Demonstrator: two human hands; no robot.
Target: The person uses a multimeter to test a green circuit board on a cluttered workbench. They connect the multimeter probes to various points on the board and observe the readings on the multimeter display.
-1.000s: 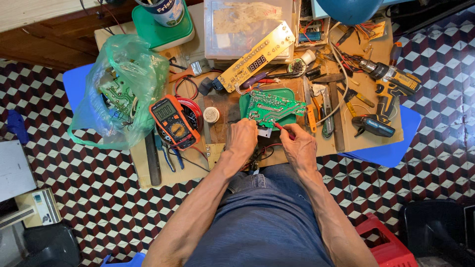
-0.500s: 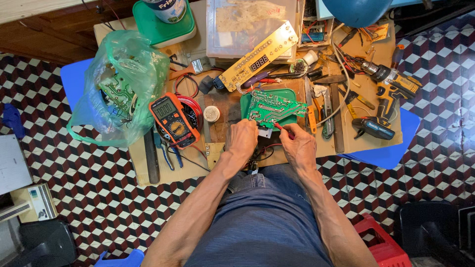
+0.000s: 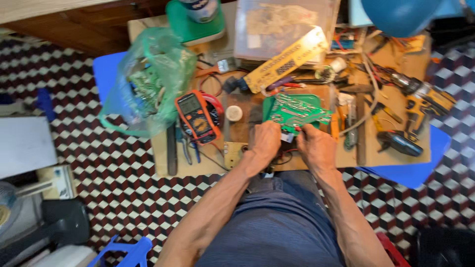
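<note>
On bench: left hand (image 3: 265, 141) & right hand (image 3: 315, 147) grip green circuit board (image 3: 293, 111); green plastic bag (image 3: 151, 81) left.

Electronics repair workshop, multimeter (image 3: 197, 116), circuit boards (image 3: 295, 110), cordless drill (image 3: 421, 97) (cluttered bench)

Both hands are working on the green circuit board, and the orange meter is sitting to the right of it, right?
Not quite. In the head view, the left hand and right hand are at the green circuit board, but the orange handheld meter lies to the left of it, beside the green plastic bag.
</note>
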